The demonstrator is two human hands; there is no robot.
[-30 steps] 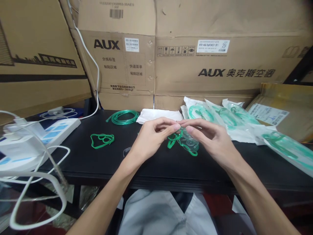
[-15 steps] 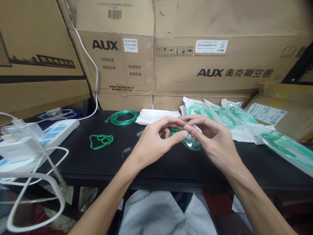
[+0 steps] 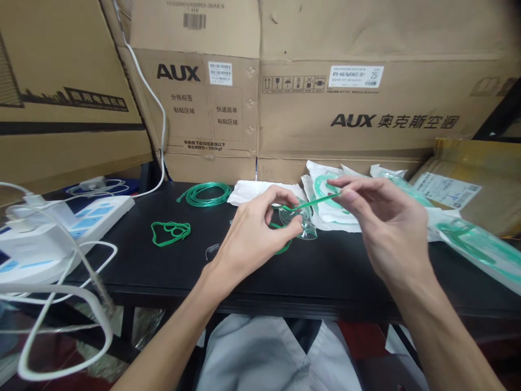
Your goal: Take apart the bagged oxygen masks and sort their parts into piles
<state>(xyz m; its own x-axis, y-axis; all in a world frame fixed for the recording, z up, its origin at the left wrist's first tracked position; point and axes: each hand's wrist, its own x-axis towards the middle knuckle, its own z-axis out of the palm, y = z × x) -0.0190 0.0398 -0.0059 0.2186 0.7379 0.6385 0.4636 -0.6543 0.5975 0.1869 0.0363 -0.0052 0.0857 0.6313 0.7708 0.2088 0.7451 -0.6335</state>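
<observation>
Head view: the right hand (image 3: 391,222) pinches one end of a green strap (image 3: 319,200), which slants toward the left hand (image 3: 252,231), curled at a clear mask (image 3: 308,231); from here I can't tell its grip.

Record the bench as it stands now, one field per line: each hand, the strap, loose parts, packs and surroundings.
Left hand: holds the clear mask, grip partly hidden
Right hand: pinches the green strap at one end
Strap state: stretched out straight between the hands
Loose parts: green band and coiled green tubing left of the hands
Packs: clear-and-white pouches with green contents, such as the rightmost pouch
Surface: black table
Far left: white power strip with cables
Behind: AUX cartons
</observation>
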